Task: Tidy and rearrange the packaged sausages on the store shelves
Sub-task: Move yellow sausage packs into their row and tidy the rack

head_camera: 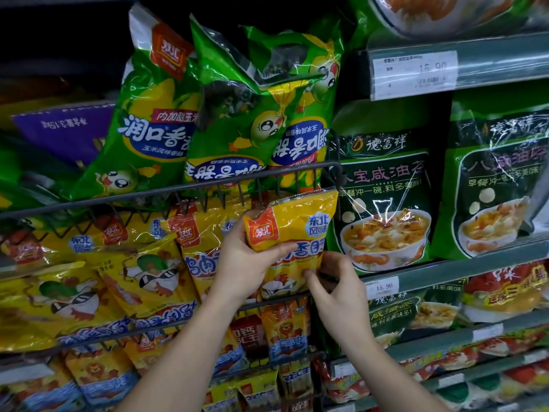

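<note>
2 hands [243,263] [341,289] on yellow pkg [300,230]

A wire shelf [124,197] is running just above the left hand [246,263], carrying green sausage bags [154,120]. Yellow sausage bags [89,281] are lying on the wire tier [166,325] left of that hand. Beside the right hand [338,292], a solid shelf [475,263] is bearing dark green soup bags [386,203]. Smaller orange packs [285,331] are sitting below both hands.
</note>
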A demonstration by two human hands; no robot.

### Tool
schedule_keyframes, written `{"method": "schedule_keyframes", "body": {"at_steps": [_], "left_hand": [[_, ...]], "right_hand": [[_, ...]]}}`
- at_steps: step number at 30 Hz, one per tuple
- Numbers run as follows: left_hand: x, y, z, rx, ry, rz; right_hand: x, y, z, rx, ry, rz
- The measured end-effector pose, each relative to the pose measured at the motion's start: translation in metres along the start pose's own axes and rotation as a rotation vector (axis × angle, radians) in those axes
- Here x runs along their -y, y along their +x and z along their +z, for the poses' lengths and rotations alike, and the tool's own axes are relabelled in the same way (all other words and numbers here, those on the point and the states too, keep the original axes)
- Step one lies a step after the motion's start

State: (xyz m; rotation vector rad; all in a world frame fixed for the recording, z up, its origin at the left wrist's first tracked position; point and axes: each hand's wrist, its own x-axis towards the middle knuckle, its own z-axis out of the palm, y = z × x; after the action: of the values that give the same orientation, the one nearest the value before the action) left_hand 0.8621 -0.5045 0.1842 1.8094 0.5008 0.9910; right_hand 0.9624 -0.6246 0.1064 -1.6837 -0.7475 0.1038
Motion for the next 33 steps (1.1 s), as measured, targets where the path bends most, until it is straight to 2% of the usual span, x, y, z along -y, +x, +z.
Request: {"method": "schedule_keyframes", "body": {"at_steps": [5,15,20,24,33], "left_hand": [[0.003,0.004,0.001,-0.002,0.085,0.018],[0.004,0.004,0.016,-0.158,0.148,0.043],[0.003,0.005,0.025,-0.22,0.174,0.031],[0.001,0.005,0.026,-0.197,0.161,0.032],[0.001,-0.008,0.016,-0.144,0.057,0.075]], "right_hand": [[-0.003,0.0,0.001,-0.045,-0.106,0.009],[0.009,0.01,0.006,-0.194,-0.289,-0.276],[0.009,0.022,0.011,-0.181,-0.325,-0.24],[0.01,0.028,0.012,-0.153,-0.362,-0.232],[-0.001,0.028,0.012,-0.126,-0.254,-0.219]]}}
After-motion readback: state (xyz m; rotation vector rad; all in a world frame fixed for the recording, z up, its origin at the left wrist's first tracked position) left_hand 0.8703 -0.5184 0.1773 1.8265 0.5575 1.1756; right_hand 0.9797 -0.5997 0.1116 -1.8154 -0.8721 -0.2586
